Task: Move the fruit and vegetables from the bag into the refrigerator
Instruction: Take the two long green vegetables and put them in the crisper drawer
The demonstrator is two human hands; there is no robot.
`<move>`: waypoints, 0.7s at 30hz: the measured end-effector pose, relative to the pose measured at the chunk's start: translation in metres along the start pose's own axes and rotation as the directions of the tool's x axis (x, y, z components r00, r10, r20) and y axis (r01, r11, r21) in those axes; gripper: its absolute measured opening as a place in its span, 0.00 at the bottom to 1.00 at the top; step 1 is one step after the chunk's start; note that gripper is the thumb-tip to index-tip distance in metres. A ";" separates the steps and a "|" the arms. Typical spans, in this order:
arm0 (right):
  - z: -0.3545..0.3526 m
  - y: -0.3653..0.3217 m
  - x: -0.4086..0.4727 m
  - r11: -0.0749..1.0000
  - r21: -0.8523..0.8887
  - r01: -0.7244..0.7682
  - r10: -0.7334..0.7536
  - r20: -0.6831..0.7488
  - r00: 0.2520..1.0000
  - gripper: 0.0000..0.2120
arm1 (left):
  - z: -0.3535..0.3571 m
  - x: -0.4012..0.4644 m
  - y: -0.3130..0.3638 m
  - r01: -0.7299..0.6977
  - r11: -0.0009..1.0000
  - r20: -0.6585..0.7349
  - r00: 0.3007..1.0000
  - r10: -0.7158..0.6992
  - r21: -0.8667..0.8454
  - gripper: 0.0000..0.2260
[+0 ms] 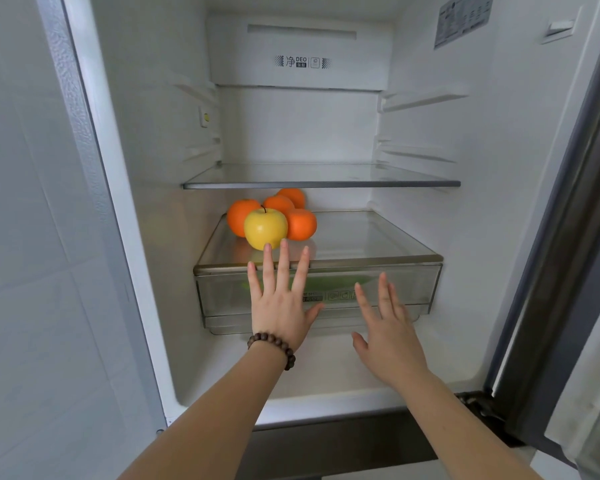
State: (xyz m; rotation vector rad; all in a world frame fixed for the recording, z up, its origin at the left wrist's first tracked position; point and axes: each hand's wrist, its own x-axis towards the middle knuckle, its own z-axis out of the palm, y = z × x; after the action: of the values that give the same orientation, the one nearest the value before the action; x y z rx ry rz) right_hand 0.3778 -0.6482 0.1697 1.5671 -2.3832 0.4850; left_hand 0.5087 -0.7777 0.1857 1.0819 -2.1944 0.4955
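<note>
Both bare forearms are being stretched into an open refrigerator (482,237), a beaded bracelet (274,346) being worn on the left wrist. Fingers of the left hand (283,308) are being held straight and spread just below a yellow apple (265,228), and the right hand (388,336) is likewise being held flat before the clear drawer (395,285). Four oranges (300,223) are being kept behind the apple on the drawer's glass cover.
</note>
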 end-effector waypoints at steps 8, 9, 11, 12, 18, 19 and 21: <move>0.012 0.006 0.011 1.000 -0.025 0.003 -0.002 0.005 1.000 0.42 | 0.006 0.002 0.001 0.007 1.000 -0.010 1.000 -0.007 0.011 0.45; 0.013 0.007 0.012 1.000 -0.029 0.005 -0.005 0.004 1.000 0.42 | 0.006 0.002 0.001 0.009 1.000 -0.007 1.000 -0.009 0.012 0.45; 0.012 0.007 0.012 0.999 -0.033 0.012 -0.012 0.002 1.000 0.42 | 0.007 0.002 0.000 0.013 1.000 0.006 1.000 -0.013 0.016 0.45; 0.011 0.008 0.012 0.999 -0.036 0.016 -0.016 0.005 1.000 0.42 | 0.006 0.002 0.000 0.014 1.000 0.015 1.000 -0.014 0.019 0.45; -0.001 0.010 0.009 0.998 -0.063 -0.003 0.008 0.070 0.997 0.39 | -0.010 0.000 0.000 -0.008 0.999 0.121 0.993 0.003 0.045 0.45; -0.004 0.009 0.008 0.998 -0.063 -0.013 0.019 0.086 0.996 0.39 | -0.014 0.000 -0.001 -0.012 0.999 0.141 0.990 0.006 0.041 0.44; -0.010 0.005 0.002 0.998 -0.050 -0.032 0.037 0.100 0.994 0.38 | -0.022 0.000 -0.002 -0.026 0.999 0.182 0.983 0.020 0.029 0.43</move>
State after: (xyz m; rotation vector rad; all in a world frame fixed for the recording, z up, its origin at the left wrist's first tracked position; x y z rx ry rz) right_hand 0.3730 -0.6441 0.1795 1.5676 -2.4810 0.3599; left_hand 0.5190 -0.7663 0.2017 1.1594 -2.3666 0.4583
